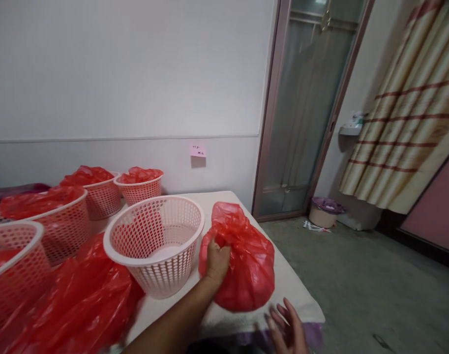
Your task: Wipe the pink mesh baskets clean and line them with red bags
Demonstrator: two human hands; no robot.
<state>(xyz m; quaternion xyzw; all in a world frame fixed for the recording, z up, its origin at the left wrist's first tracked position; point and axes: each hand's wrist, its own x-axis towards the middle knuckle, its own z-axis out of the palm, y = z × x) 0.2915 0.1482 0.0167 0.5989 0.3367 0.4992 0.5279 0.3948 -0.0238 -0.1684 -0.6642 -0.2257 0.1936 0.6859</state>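
A full red plastic bag point(246, 270) rests on the white-covered table, its neck gathered and its loose top folded over behind. My left hand point(217, 260) is closed around that gathered neck; what fills the bag cannot be made out through the plastic. Near the table's front edge, my right hand point(287, 328) is held off the bag, fingers apart and holding nothing. Just left of the bag stands a pink perforated plastic basket point(161, 270) with nothing inside. Another red plastic bag point(87, 295) lies loosely spread at the lower left, beside my left forearm.
More pink baskets, one of them a basket point(143, 191) by the wall, hold red bags on the left. A pink note point(198, 150) is stuck to the wall. Right of the table are a glass door point(301, 108), a bin point(322, 214) and a curtain point(404, 128).
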